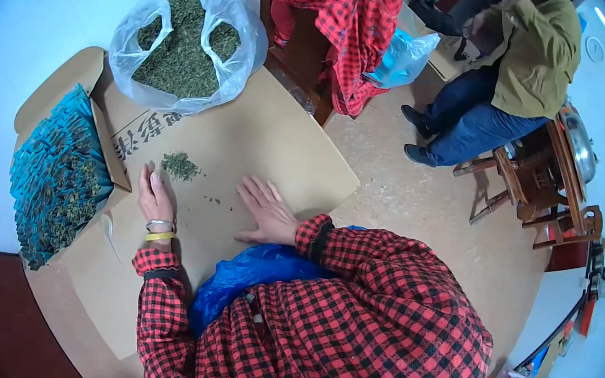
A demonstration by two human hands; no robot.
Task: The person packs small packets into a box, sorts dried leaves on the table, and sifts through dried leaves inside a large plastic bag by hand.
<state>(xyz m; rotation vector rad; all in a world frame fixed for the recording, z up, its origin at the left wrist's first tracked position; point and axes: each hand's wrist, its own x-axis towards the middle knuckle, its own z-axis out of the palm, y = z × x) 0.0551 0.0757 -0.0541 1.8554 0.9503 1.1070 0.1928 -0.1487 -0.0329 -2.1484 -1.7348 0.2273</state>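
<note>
Head view: the frame's round dark edge cuts off much of the room, and the upper head of the other person [533, 63] at upper right lies outside it. Part of the dark printed lettering [147, 130] on the cardboard sheet [249, 131] is covered, and a thin pale object [109, 233] near the box is hard to make out.

The left hand [155, 198] rests on the cardboard just beside a small pile of green flakes [180, 165], fingers extended and close together (whether their tips touch the flakes, I cannot tell). The right hand [268, 213] lies palm down on the sheet, fingers spread apart, gripping nothing; a few loose crumbs [214, 201] lie between the hands.

The pile is a loose, dry-looking heap. Beyond it, a translucent, crumpled plastic bag [121, 59] gapes over finely broken green material [181, 60]. At left, an open cardboard box [107, 137] holds tightly packed blue packets [52, 154], their tops speckled with brownish-green bits.
</note>
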